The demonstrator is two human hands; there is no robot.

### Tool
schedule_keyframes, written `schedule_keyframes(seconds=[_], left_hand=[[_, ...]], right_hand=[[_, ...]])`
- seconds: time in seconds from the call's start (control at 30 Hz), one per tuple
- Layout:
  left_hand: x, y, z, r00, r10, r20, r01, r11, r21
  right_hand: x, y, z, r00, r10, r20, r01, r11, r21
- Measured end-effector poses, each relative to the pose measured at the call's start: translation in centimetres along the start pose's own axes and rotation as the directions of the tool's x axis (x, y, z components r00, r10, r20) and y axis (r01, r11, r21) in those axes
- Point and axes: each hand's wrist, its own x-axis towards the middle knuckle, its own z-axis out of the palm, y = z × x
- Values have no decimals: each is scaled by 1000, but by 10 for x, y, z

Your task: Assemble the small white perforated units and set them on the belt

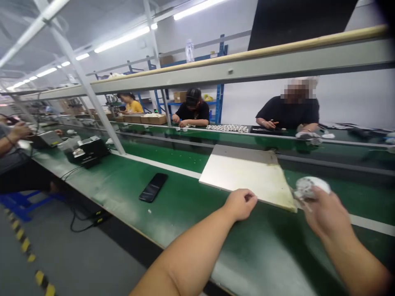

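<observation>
A long green bench [123, 181] carries a pale board [240, 172], lying flat within reach of both hands, probably for convenience. The right hand [328, 209] is beside the board's right edge; the left hand [242, 204] curls at its near edge, though whether it pinches anything I cannot tell. A dark phone [153, 187] lies well apart, seemingly out of the way. Smallest, a white round part [313, 186] is gripped in the right hand from its near side, perhaps to leave the patterned face clear.

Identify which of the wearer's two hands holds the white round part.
The right hand, gripping the white round part just right of the white board. The left hand is curled at the board's near edge, with no such part visible.
</observation>
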Motion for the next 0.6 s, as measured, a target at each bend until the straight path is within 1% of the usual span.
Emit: schedule_keyframes(seconds=[0.03,0.07,0.1,0.13,0.17,0.2,0.23,0.27,0.3,0.33,0.37,0.4,0.47,0.5,0.53,0.57,0.6], left_hand=[[-1,1,-1,1000,2,-20,-2,1000,-26],[-2,3,-1,1000,9,-30,-11,998,-55],[-4,6,-2,999,28,-22,-30,994,-101],[-6,8,-2,998,61,9,-59,984,-170],[-9,11,-1,992,110,66,-90,962,-259],[-11,13,-1,977,167,136,-109,928,-357],[-13,15,0,954,220,203,-109,887,-449],[-15,17,0,931,257,260,-91,852,-515],[-16,18,0,917,267,295,-66,833,-549],[-16,18,0,917,255,308,-45,831,-555],[-15,18,1,926,231,299,-31,835,-549],[-15,18,1,940,207,271,-31,843,-536],[-13,15,2,961,189,202,-69,870,-487],[-12,14,2,968,189,167,-99,893,-440],[-12,13,2,972,192,139,-127,918,-377],[-11,12,2,974,196,116,-153,939,-307],[-12,12,1,974,206,98,-177,953,-244]], right_hand=[[-23,5,10,995,44,89,-48,998,44],[-43,8,18,960,174,220,-188,981,41],[-61,11,25,888,307,341,-331,943,13],[-74,12,30,812,382,442,-421,907,-10],[-84,13,33,752,416,512,-469,883,-28],[-89,15,35,703,429,567,-499,866,-35],[-92,16,35,669,438,601,-521,853,-42],[-92,17,35,651,440,618,-535,844,-37],[-90,19,33,649,433,626,-539,842,-23],[-87,20,32,644,428,634,-540,841,-19],[-84,22,30,636,435,637,-539,841,-36],[-81,24,29,656,426,624,-515,856,-42],[-78,28,27,737,346,581,-395,918,-46],[-77,30,26,766,288,575,-316,947,-53],[-76,31,26,777,234,584,-247,967,-60],[-76,31,26,769,197,607,-199,978,-66],[-77,32,26,748,186,637,-182,981,-73]])
